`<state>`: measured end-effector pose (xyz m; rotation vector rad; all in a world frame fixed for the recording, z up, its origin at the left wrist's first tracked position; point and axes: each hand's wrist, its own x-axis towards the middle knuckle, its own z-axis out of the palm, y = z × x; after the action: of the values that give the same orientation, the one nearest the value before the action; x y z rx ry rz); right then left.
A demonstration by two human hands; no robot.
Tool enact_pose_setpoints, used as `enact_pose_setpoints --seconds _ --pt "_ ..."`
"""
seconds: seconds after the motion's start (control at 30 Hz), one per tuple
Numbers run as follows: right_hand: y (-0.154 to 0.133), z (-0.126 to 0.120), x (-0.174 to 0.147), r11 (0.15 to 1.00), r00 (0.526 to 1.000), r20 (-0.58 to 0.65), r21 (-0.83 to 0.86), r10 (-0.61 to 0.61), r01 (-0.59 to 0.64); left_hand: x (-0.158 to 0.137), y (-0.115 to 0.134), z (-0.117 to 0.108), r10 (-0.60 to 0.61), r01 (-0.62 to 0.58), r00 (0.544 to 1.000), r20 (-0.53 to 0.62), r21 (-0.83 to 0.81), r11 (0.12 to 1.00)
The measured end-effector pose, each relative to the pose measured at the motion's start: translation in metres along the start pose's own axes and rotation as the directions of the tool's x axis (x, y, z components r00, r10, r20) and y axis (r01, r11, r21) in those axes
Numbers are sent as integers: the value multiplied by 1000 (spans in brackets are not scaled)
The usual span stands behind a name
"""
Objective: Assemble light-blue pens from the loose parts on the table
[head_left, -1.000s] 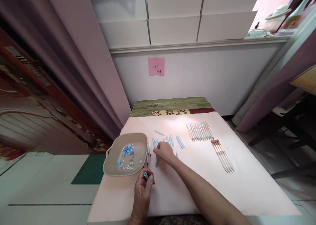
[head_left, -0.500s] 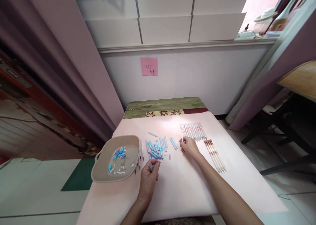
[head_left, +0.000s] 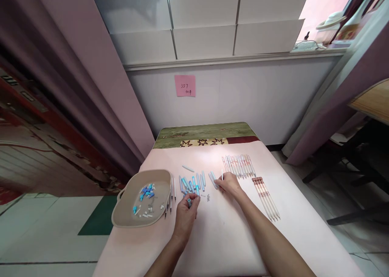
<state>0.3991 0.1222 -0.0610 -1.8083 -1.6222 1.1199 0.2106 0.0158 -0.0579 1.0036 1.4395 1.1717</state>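
- Here the left hand (head_left: 186, 214) sits low on the pink table cover (head_left: 225, 236), fingers closed round a short blue pen barrel (head_left: 189, 203) whose tip pokes up out of the fist toward the loose blue barrels (head_left: 192, 182)
- The right hand (head_left: 228, 184) lies further out, thumb and fingers pinched on a thin white refill (head_left: 222, 175) that stands up and away from the fingertips; how far it runs under the palm I cannot tell
- The two hands are apart, the blue barrels spread between and just beyond them
- A beige tray (head_left: 137, 217) rests to the left of the left hand, holding small blue and white pen parts (head_left: 146, 192); a few thin refills (head_left: 170, 194) lie along its right rim
- Finished pens (head_left: 238, 165) lie in a tidy row beyond the right hand, and a second bundle of pens (head_left: 266, 194) lies slantwise to its right
- A pink note (head_left: 184, 85) is stuck on the wall behind the table
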Motion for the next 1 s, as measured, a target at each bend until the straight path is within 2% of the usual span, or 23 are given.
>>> enact_pose_setpoints --seconds 0.13,0.3,0.47,0.63,0.73,0.87,1.0 --pt "-13 -4 -26 994 997 60 99 -54 48 9 13 11 1 -2 1000 -19 -66 998" --pt "-30 4 -63 924 975 128 360 -182 125 15 30 24 -30 25 999 -30 -141 990" --pt "-36 -1 -76 875 956 167 463 -243 141 11 35 18 14 -15 1000 -7 -134 991" --pt "-54 -28 -74 677 937 -49 678 -346 286 6 32 8 96 -96 995 -18 -2 995" --pt "-67 -33 -77 615 906 -106 701 -410 360 2 32 9 161 -160 987 -5 75 984" --pt "-74 -22 -84 646 882 -106 642 -460 414 -3 34 10 246 -247 969 23 169 954" --pt "-73 -15 -86 697 879 -80 577 -471 426 -6 39 9 292 -292 956 32 216 932"
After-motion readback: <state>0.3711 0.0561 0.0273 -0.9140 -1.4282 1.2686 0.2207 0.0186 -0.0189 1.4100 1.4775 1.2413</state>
